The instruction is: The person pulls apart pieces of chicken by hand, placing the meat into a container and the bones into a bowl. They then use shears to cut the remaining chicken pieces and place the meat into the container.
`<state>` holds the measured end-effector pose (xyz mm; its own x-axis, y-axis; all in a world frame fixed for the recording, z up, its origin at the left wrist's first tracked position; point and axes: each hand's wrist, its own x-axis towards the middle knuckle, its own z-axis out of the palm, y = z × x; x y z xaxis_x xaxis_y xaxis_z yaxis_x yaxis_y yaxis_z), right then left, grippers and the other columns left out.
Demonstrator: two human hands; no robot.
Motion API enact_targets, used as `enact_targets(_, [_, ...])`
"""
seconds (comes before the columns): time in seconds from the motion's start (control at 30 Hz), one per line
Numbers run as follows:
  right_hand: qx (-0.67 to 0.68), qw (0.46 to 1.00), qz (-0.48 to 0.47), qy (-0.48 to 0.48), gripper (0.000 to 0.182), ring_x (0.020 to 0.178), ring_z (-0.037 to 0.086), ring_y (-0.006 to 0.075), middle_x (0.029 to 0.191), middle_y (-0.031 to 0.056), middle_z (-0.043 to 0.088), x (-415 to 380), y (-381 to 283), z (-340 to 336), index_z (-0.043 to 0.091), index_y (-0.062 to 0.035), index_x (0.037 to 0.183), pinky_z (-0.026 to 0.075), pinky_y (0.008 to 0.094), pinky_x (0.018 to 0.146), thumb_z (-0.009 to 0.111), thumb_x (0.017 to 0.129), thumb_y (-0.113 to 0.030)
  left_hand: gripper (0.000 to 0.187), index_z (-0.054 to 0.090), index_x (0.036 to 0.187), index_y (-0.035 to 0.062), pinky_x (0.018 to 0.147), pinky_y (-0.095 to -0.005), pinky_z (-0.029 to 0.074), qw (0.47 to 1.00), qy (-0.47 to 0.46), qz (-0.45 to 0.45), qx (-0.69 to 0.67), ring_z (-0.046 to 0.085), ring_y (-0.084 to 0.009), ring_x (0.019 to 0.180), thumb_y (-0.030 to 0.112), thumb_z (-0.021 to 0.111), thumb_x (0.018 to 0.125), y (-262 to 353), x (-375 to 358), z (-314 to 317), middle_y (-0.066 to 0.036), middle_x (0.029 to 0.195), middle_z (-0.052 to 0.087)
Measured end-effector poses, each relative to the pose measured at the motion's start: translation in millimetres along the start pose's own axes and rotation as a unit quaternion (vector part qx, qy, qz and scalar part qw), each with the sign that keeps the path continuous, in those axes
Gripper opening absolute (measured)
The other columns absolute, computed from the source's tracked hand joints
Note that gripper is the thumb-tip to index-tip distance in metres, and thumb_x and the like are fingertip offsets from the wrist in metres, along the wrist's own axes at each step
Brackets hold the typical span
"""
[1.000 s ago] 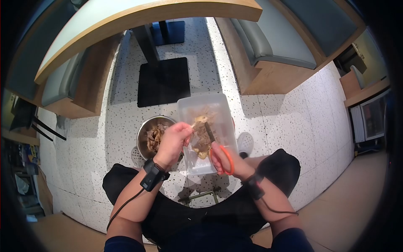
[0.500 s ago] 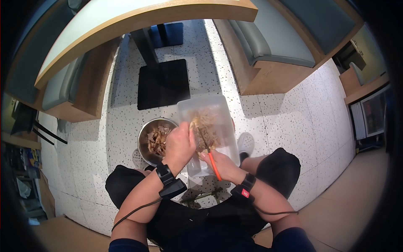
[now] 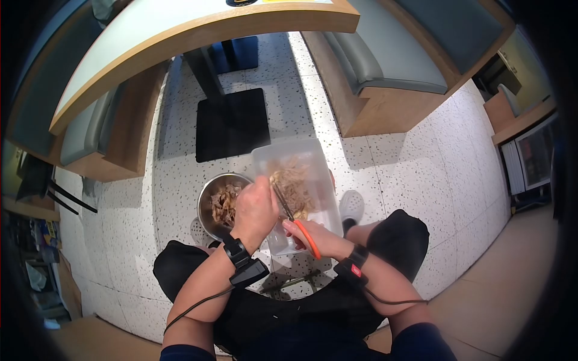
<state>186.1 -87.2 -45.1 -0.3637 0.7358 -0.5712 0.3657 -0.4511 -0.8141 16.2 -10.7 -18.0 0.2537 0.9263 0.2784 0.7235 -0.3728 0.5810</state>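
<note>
My right hand (image 3: 313, 237) is wrapped round the orange handles of a pair of scissors (image 3: 312, 240), whose blades point up and left over a translucent plastic tub (image 3: 328, 210). Shredded, pale brown food pieces (image 3: 295, 189) lie in the tub. At the tub's left side my left hand (image 3: 256, 207) pinches a small yellowish piece (image 3: 275, 178) close to the blade tips. A round metal bowl (image 3: 204, 210) stands to the left, partly behind my left hand, with darker brown meat-like pieces (image 3: 224, 204) inside.
Ahead is a wood-edged table (image 3: 205, 33) on a black base plate (image 3: 232, 123). Padded benches stand at the left (image 3: 90, 129) and right (image 3: 385, 66). A grey clog (image 3: 351, 206) is beside the tub, and my knees flank the work area.
My right hand has turned the scissors, and the blades now tilt further left, towards my left hand. The orange handles show more as a loop. The camera view has shifted slightly.
</note>
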Motion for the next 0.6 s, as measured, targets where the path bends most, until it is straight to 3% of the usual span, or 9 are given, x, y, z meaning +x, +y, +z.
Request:
enact_targets(0.17, [0.056,0.998,-0.028,0.020,0.071,0.069,0.054,0.0211,0.074,0.0083,0.053,-2,-9,2,0.055,-0.0019,0.090,0.045,0.0346,0.068,0.032,0.103,-0.068,0.011,0.056,0.093,-0.0011,0.069,-0.0501,0.052,0.999,-0.025,0.013,-0.038,0.063,-0.0438,0.076,0.006,0.063,0.090,4,-4,3,-0.023,0.078,0.063])
enact_targets(0.4, [0.075,0.992,-0.076,0.065,0.071,0.072,0.054,0.0217,0.076,0.0082,0.053,6,-5,2,0.054,-0.0004,0.092,0.044,0.0342,0.071,0.027,0.106,-0.065,0.016,0.057,0.103,-0.0012,0.072,-0.0517,0.051,0.989,-0.085,0.047,-0.110,0.063,-0.0459,0.080,0.010,0.062,0.092,9,-6,-3,-0.025,0.082,0.064])
enact_targets(0.47, [0.014,0.995,-0.072,0.063,0.068,0.078,0.058,0.0280,0.086,0.0147,0.058,3,-13,-2,0.055,0.0011,0.103,0.047,0.0398,0.076,0.025,0.108,-0.060,0.019,0.059,0.110,-0.0018,0.075,-0.0488,0.053,0.988,-0.103,0.060,-0.100,0.066,-0.0454,0.086,0.010,0.062,0.095,7,-7,-1,-0.026,0.091,0.067])
enact_targets(0.6, [-0.035,0.988,-0.080,0.128,0.059,0.090,0.060,0.0375,0.098,0.0217,0.058,14,8,7,0.054,-0.0007,0.117,0.047,0.0469,0.082,0.028,0.109,-0.053,0.019,0.059,0.110,-0.0022,0.076,-0.0488,0.053,0.987,-0.131,0.026,-0.087,0.066,-0.0456,0.087,0.010,0.062,0.095,7,-12,7,-0.026,0.091,0.067])
